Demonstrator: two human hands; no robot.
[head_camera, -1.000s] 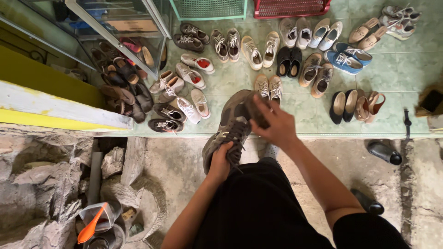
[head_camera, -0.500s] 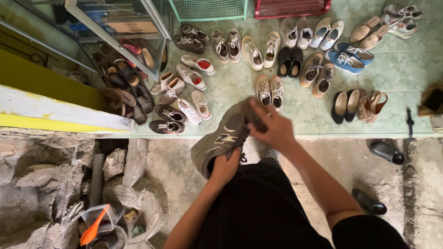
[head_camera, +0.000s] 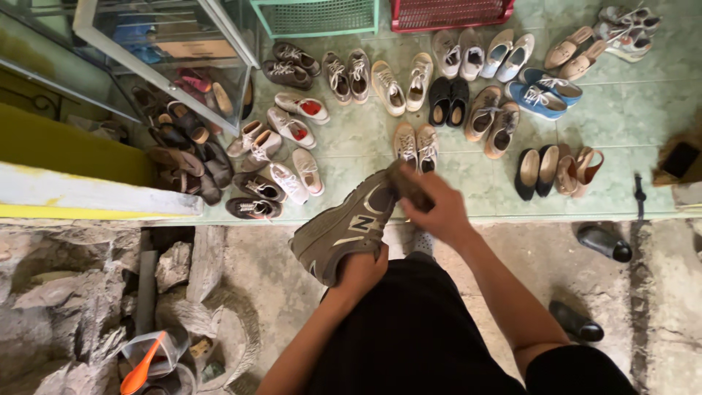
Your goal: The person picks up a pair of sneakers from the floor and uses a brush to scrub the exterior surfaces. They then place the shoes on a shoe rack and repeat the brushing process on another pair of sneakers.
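At the far left a yellow-edged ledge borders rough stone, with an orange-handled tool in a clear tub below it. Right of that, the person's left hand is clamped around the heel end of a grey-brown sneaker, held tilted over the lap just short of the front edge of the green tiled floor. The right hand presses a small dark brush or cloth against the sneaker's toe end, fingers closed on it. Judging from this, the cleaning of this shoe is under way; how much of it is done cannot be told. On the tiles, rows of paired shoes lie from the glass cabinet at the left corner to the right edge. A pair of black shoes sits on the bare concrete at the right.
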